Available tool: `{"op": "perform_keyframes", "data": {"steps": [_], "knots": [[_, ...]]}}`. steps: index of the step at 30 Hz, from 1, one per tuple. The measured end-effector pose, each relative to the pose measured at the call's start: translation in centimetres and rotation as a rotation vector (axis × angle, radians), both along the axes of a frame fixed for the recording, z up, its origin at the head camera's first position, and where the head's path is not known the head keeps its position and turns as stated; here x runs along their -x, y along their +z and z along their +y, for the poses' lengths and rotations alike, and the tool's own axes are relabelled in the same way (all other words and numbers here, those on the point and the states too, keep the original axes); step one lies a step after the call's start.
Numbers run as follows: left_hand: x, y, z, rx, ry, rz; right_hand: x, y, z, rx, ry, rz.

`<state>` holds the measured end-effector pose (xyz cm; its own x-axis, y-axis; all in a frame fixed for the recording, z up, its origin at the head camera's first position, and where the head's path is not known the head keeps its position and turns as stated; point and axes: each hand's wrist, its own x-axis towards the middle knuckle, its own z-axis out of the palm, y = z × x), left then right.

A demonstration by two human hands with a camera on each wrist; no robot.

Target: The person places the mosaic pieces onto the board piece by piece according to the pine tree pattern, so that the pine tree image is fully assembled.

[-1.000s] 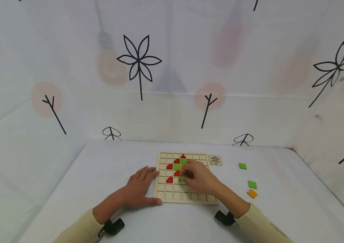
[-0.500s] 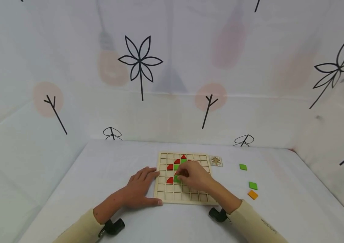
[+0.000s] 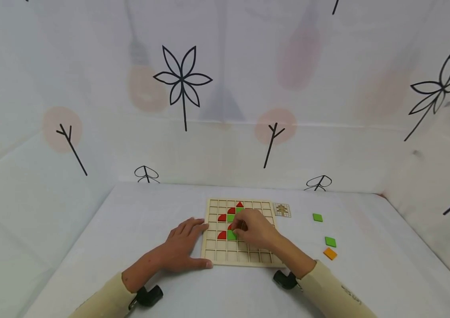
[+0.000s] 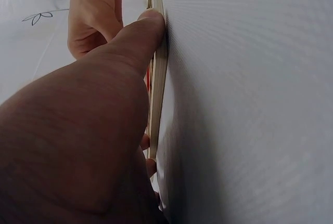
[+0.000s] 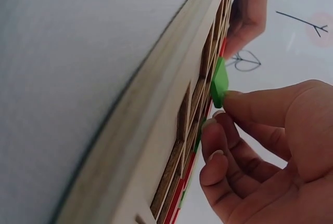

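A wooden grid board lies on the white table, with red and green pieces in several cells. My right hand is over its middle and pinches a green square tile between thumb and fingers. The tile sits tilted at a cell, right beside a red quarter-round piece. My left hand lies with fingers spread at the board's left side, fingertips and thumb touching its edge. In the left wrist view, the left thumb presses along the board's side. The right hand hides part of the pattern.
Right of the board lie two loose green tiles, a far one and a nearer one, and an orange tile. A small card with a tree pattern touches the board's upper right. Printed white cloth walls surround the table.
My right hand has moved slightly left with the green tile, bringing it next to the red piece in the lower row. The left hand has stayed still.
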<state>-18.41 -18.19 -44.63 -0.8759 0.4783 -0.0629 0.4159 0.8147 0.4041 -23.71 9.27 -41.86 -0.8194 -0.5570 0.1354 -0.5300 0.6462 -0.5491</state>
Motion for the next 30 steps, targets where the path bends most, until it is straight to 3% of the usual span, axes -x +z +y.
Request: {"op": "perform_keyframes", "data": {"steps": [13,30], "knots": [[0.0,0.0,0.0,0.010,0.001,0.003,-0.1,0.1,0.0,-0.008,-0.014,-0.020],[-0.2,0.1,0.2,0.002,0.006,0.000,-1.1,0.0,1.8,-0.002,-0.025,0.030]]}}
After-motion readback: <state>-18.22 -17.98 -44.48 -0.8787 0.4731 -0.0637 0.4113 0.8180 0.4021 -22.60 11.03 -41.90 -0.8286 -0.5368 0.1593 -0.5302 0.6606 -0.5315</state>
